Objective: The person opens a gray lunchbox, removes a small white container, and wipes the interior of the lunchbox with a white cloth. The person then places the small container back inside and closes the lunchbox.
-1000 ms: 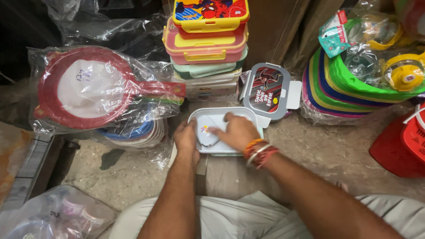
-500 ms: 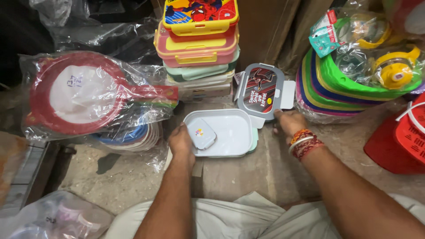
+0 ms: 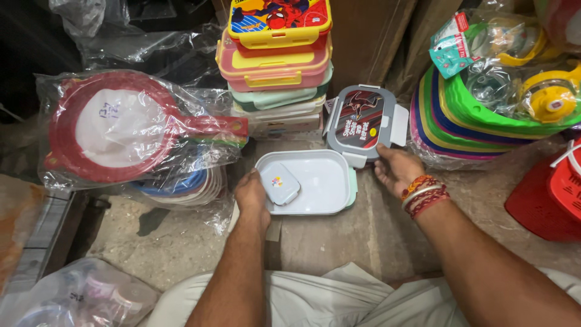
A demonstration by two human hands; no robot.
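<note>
I take the open lunch box on the floor as my landmark. My left hand sits at its left rim, its grip closed on that edge, beside the small inner container that lies tilted in the box's left end. My right hand is just right of the box, fingers loosely curled under the lower edge of the grey lid; I cannot tell whether it truly grips the lid or only touches it. The lid stands propped behind and to the right of the box, against the stack of boxes behind the box.

Left of the box lie bagged red strainers; far right of it, nested coloured trays and a red basket.

My worry: the lid leans with little support, so a light nudge could tip it flat or onto the box. The inner container is loose, and tilting the box could slide it out. The stack behind looks tall; bumping it may topple the top boxes.
</note>
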